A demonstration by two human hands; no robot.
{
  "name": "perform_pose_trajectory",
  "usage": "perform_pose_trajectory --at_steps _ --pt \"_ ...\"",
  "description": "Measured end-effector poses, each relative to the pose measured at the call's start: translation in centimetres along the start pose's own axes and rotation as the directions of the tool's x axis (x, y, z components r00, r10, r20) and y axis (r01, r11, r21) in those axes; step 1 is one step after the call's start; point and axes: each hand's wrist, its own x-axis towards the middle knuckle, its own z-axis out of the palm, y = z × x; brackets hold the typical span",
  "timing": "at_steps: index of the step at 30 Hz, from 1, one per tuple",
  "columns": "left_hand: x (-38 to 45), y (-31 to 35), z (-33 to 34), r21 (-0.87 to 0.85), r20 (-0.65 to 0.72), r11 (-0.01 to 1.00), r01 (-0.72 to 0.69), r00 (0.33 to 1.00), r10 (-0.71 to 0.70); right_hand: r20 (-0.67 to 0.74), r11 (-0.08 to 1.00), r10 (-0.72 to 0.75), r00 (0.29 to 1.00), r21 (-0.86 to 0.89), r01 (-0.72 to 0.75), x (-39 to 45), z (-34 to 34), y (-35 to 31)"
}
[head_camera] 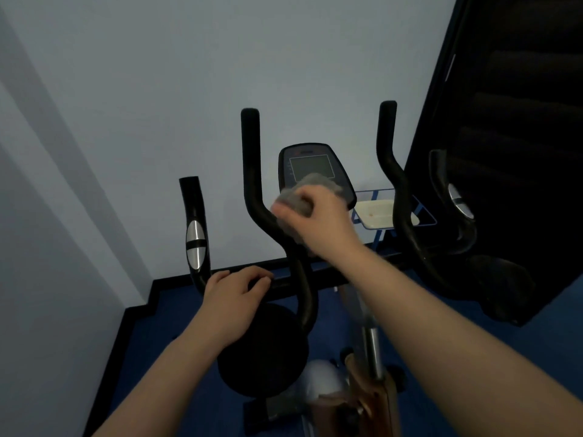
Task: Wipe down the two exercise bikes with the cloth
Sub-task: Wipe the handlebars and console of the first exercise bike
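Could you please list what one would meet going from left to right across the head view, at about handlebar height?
Left side grip with silver sensor → left hand → left upright handlebar → right hand holding the grey cloth by the console → right upright handlebar → right side grip with silver sensor.

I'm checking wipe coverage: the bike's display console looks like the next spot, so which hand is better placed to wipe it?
The right hand: it already grips the grey cloth right at the console. The left hand rests lower on the handlebar, clothless.
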Motion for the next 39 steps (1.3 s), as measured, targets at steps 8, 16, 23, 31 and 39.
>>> perform_pose_trajectory --at_steps 8,16,23,31,39 --pt "-0.1 -0.4 0.2 -0.03 0.008 1.0 0.001 1.0 -0.001 0.108 0.996 -0.058 0.992 -0.067 0.066 -3.8 2.9 2.8" --pt "0.1 -0.6 0.4 -0.03 0.03 0.999 0.014 0.999 -0.013 0.163 0.989 0.106 0.981 0.083 -0.121 -10.9 0.6 2.1" --pt "0.5 -1.4 0.6 -0.053 0.006 0.998 -0.02 1.0 0.02 0.007 0.993 0.12 0.993 0.007 -0.12 -12.8 2.5 1.1" --pt "0.7 -2.8 1.1 -0.079 0.038 0.997 0.013 0.999 -0.01 -0.043 0.985 0.099 0.994 -0.14 -0.104 -8.7 1.6 -0.1" --pt "0.7 -2.6 1.4 -0.097 0.029 0.995 0.035 0.999 -0.032 0.236 0.943 0.257 0.937 0.151 -0.297 -12.2 0.2 1.5"
